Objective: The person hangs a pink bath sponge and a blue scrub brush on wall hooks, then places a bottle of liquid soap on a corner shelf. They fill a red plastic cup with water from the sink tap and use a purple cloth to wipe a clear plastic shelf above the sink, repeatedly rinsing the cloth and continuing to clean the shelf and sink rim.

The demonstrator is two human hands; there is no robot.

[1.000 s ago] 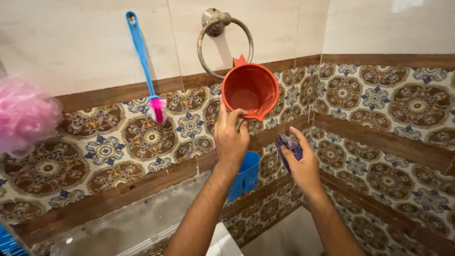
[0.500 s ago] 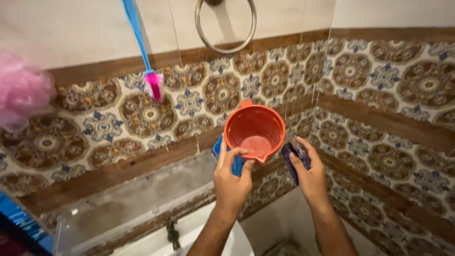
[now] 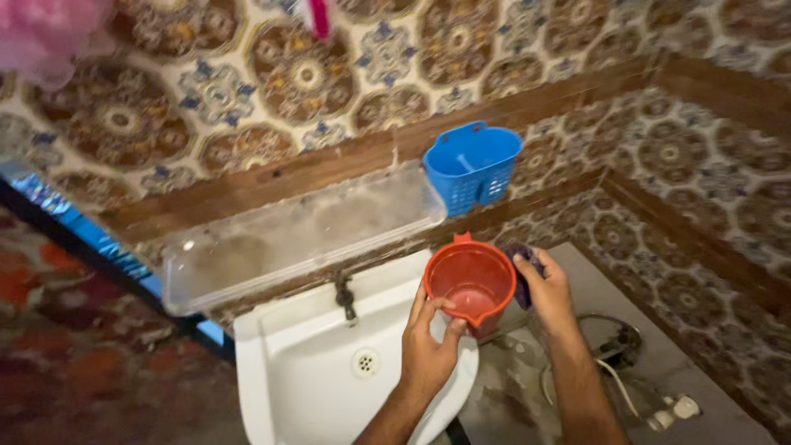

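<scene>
An orange mug is being gripped at its near side by the left hand, just over the right edge of the white sink. A dark purple scrubber is being clenched by the right hand against the mug's outer wall. Scrubbing is judged to be in progress; rinsing would call for the tap. The scrubber is being mostly hidden by fingers.

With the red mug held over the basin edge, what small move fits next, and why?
Probably bring the purple scrubber in the right hand onto the red mug: the left hand holds it open-side up over the white sink, scrubber already at its rim.
</scene>
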